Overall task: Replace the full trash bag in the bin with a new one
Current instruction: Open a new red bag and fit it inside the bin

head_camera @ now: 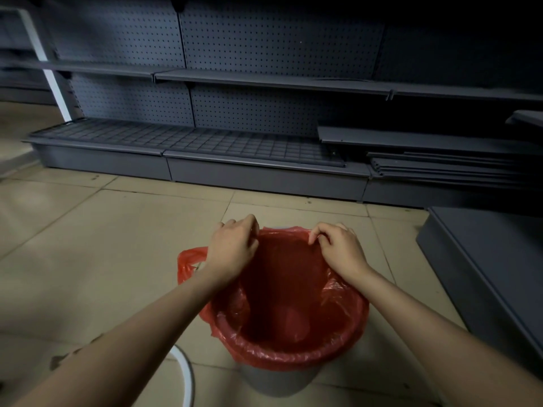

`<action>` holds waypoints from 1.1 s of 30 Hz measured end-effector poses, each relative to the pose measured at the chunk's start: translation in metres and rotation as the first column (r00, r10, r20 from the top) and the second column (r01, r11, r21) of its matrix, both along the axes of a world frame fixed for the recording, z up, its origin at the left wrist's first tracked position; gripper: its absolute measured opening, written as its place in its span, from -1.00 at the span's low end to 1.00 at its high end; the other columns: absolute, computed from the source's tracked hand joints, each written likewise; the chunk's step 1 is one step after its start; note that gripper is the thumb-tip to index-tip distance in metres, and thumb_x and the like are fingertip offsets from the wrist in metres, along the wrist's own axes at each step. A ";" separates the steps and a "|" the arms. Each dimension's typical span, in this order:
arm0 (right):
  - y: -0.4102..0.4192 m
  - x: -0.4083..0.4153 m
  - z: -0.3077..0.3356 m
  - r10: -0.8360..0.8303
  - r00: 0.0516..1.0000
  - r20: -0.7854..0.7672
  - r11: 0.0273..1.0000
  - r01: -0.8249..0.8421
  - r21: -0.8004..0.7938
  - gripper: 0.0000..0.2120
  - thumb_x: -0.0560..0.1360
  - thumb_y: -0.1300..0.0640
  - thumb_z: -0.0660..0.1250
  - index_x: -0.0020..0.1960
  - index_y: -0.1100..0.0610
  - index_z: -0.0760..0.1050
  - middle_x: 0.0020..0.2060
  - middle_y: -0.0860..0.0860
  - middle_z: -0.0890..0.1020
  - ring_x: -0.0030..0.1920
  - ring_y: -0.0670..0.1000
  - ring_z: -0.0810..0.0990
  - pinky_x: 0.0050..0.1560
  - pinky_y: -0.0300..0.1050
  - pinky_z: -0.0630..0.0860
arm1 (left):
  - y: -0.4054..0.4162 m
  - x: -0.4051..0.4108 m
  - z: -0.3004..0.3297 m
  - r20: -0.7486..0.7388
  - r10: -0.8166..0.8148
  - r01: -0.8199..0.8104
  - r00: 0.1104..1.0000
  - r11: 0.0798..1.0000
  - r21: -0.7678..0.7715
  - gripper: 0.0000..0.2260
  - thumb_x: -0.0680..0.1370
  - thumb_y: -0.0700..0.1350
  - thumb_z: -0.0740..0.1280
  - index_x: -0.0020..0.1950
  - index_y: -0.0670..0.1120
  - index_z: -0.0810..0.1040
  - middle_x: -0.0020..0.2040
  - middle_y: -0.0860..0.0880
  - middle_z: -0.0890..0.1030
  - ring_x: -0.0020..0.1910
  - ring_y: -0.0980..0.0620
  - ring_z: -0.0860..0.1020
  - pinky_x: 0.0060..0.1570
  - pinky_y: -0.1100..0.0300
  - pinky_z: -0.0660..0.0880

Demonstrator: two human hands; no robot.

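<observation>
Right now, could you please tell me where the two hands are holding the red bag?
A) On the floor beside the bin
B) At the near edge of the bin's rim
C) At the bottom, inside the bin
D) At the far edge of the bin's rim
D: the left hand and right hand both pinch the red bag at the far side of the bin rim.

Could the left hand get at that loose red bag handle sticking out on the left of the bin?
Probably yes. The left hand pinches the bag's far edge, and the loose handle hangs just beside its wrist outside the bin, nothing between them. It would need to let go first.
</observation>
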State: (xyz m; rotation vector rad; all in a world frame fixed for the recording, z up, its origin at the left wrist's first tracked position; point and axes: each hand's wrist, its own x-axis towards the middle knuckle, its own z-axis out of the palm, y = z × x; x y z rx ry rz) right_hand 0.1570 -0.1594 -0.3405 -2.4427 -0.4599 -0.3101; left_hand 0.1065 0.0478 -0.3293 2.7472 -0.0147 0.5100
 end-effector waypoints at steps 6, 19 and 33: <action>0.000 0.004 -0.004 0.044 0.999 0.019 0.999 -0.044 0.014 -0.66 0.44 0.37 0.24 -0.12 -0.05 0.59 -0.04 -0.07 0.65 0.09 0.04 0.52 0.21 -0.04 0.35 | 0.005 0.003 -0.008 0.028 -0.011 0.010 1.000 0.999 0.047 -0.72 0.42 -0.28 0.22 0.09 -0.07 0.50 0.03 -0.10 0.58 0.04 -0.13 0.46 0.02 0.06 0.32; 0.001 0.011 -0.009 0.062 0.984 -0.166 0.995 -0.074 -0.071 -0.67 0.57 0.20 0.18 0.31 0.05 0.44 0.32 -0.07 0.47 0.34 -0.02 0.40 0.40 -0.05 0.26 | 0.006 0.014 -0.018 -0.152 -0.010 0.014 0.988 1.000 0.024 -0.57 0.51 -0.09 0.20 0.39 -0.02 0.36 0.34 -0.03 0.44 0.30 -0.06 0.38 0.31 0.04 0.22; -0.016 0.014 -0.012 -0.089 0.878 -0.470 0.995 0.096 -0.009 -0.63 0.46 -0.18 0.30 -0.33 0.06 0.60 -0.42 -0.07 0.64 -0.32 -0.04 0.63 -0.11 -0.10 0.52 | 0.037 0.007 -0.023 -0.400 0.101 -0.219 0.911 0.940 -0.261 -0.59 0.52 0.20 0.20 -0.12 -0.14 0.57 -0.14 -0.14 0.63 -0.13 -0.14 0.57 -0.15 0.09 0.46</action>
